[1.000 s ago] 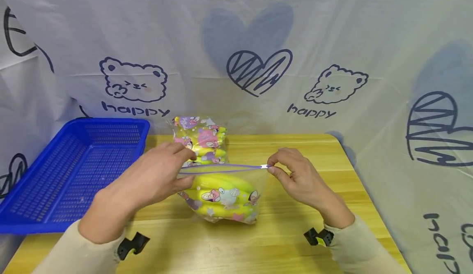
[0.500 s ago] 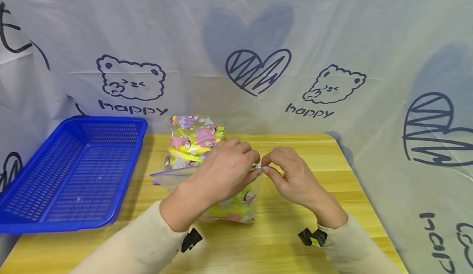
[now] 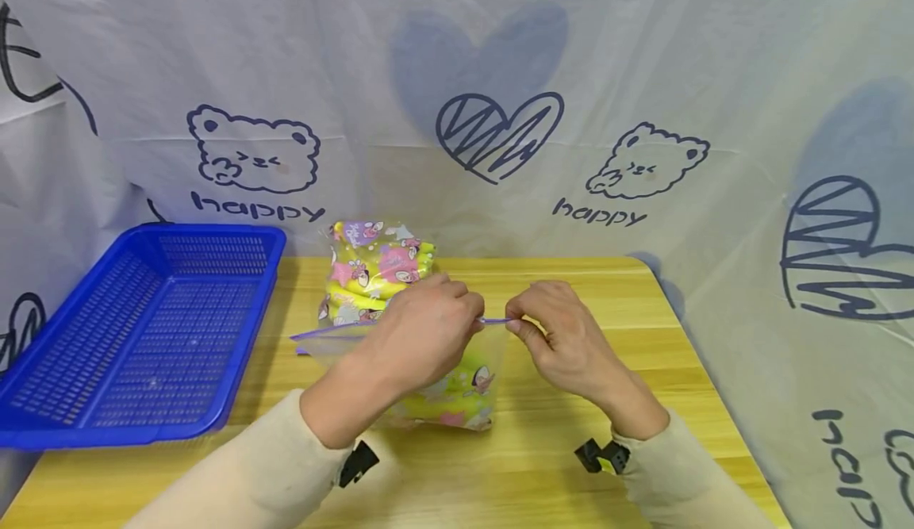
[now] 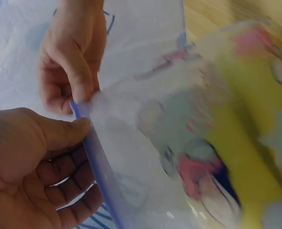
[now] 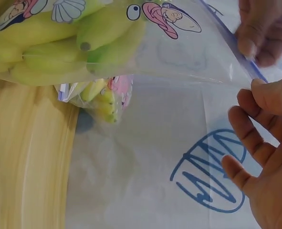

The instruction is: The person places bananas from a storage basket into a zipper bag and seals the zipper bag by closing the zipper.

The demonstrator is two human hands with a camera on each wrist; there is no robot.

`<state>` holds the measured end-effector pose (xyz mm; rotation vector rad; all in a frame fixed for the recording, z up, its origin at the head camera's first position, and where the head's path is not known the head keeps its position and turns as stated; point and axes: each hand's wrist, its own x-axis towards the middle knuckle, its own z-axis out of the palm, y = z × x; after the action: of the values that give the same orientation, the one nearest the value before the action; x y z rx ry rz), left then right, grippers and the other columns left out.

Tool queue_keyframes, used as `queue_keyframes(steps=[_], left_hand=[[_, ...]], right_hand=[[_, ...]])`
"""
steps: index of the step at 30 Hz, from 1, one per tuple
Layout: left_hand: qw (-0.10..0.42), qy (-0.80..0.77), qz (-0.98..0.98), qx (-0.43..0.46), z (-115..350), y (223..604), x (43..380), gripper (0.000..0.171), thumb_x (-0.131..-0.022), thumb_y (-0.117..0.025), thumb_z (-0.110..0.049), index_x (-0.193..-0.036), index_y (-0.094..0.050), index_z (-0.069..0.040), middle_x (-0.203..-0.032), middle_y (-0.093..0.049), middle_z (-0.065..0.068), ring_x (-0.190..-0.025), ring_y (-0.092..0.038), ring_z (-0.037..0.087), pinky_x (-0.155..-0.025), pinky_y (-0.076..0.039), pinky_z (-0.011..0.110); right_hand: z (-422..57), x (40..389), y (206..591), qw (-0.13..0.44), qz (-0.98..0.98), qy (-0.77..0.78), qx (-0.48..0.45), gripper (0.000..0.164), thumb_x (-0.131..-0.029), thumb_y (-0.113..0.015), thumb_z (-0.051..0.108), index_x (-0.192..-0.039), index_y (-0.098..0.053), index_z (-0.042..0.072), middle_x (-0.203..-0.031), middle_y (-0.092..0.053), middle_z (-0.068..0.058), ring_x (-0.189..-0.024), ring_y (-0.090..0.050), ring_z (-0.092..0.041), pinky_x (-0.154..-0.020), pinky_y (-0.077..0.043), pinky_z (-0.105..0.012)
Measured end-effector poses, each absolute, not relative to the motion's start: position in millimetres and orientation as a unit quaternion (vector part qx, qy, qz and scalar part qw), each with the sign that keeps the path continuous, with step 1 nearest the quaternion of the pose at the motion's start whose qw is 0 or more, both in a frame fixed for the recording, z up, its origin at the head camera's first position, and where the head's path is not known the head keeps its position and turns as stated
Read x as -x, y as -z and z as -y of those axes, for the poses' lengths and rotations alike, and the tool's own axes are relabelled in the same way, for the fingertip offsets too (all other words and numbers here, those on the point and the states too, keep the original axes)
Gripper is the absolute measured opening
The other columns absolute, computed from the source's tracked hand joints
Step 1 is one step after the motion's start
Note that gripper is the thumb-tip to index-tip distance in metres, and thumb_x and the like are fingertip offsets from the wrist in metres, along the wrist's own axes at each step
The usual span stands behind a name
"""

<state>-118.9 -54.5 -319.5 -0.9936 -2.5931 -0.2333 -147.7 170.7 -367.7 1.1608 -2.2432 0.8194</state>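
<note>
A clear zip bag (image 3: 480,390) with a purple zip strip and cartoon prints stands at the middle of the table. Green-yellow bananas (image 5: 50,50) show through its plastic in the right wrist view. My left hand (image 3: 424,339) pinches the zip strip (image 4: 99,164) near the bag's right end and covers much of the bag in the head view. The white slider is hidden now, probably behind my left fingers. My right hand (image 3: 571,346) pinches the strip's right corner between thumb and index finger, its other fingers loosely bent. Left of my left hand, the strip's two edges stand apart.
Behind the held bag lies a second printed bag (image 3: 378,267) of bananas. A blue plastic basket (image 3: 167,354) sits on the left side of the wooden table (image 3: 600,299). A printed curtain (image 3: 400,172) hangs along the back and right.
My left hand has moved right from the bag's left part to the slider beside my right hand, then slid slightly back left along the strip. My right hand keeps its pinch at the corner.
</note>
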Motion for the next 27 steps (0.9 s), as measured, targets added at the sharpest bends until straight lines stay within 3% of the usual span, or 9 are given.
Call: queue_keyframes(steps=[7, 16, 27], left_hand=[[0.183, 0.075, 0.912, 0.360, 62, 322, 121, 0.011, -0.096, -0.078, -0.018, -0.089, -0.074, -0.011, -0.082, -0.071, -0.001, -0.079, -0.062, 0.021, -0.076, -0.051, 0.032], [0.218, 0.081, 0.902, 0.365, 62, 323, 119, 0.016, -0.093, -0.076, -0.015, -0.079, -0.067, -0.013, -0.071, -0.059, -0.003, -0.071, -0.054, 0.019, -0.069, -0.045, 0.030], [0.262, 0.088, 0.881, 0.385, 63, 329, 119, 0.020, -0.092, -0.080, -0.018, -0.078, -0.065, -0.013, -0.070, -0.057, -0.002, -0.069, -0.053, 0.020, -0.064, -0.043, 0.029]], right_hand=[[-170, 144, 361, 0.227, 0.835, -0.270, -0.422, 0.011, -0.093, -0.077, 0.008, -0.097, -0.068, 0.013, -0.092, -0.071, 0.004, -0.091, -0.065, -0.018, -0.093, -0.049, -0.045], [-154, 133, 347, 0.291, 0.840, -0.145, -0.435, 0.006, -0.098, -0.073, 0.016, -0.092, -0.071, 0.013, -0.087, -0.070, 0.001, -0.090, -0.067, -0.024, -0.093, -0.049, -0.047], [-151, 131, 348, 0.299, 0.842, -0.107, -0.436, 0.010, -0.099, -0.068, 0.016, -0.092, -0.063, 0.012, -0.085, -0.062, -0.001, -0.083, -0.058, -0.025, -0.078, -0.044, -0.041]])
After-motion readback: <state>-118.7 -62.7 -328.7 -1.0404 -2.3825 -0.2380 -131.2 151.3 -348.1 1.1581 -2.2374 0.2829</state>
